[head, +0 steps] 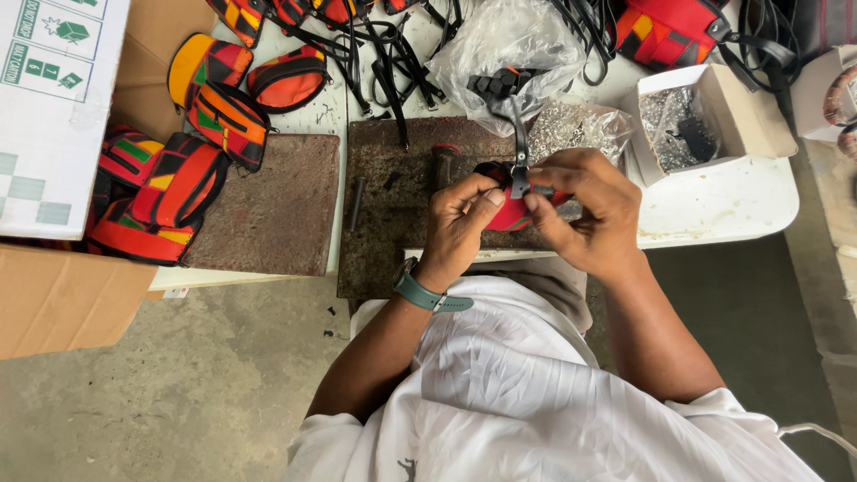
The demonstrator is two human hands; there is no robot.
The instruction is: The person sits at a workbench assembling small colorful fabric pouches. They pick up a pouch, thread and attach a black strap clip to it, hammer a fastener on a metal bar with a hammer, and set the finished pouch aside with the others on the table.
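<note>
Hands at a cluttered tabletop [732,201]: the left hand [460,223] pinches a red pouch [511,212] over a rusty plate [393,223], while the right hand [585,210] pinches a black strap [519,147] at its top. Strap fitting appears under way; the next move likely calls for steady, aligned fingers.

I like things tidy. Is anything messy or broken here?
Nothing looks broken. Both hands, left and right, hold a red pouch with a black strap. A few small black scraps lie scattered on the floor by the table.
</note>
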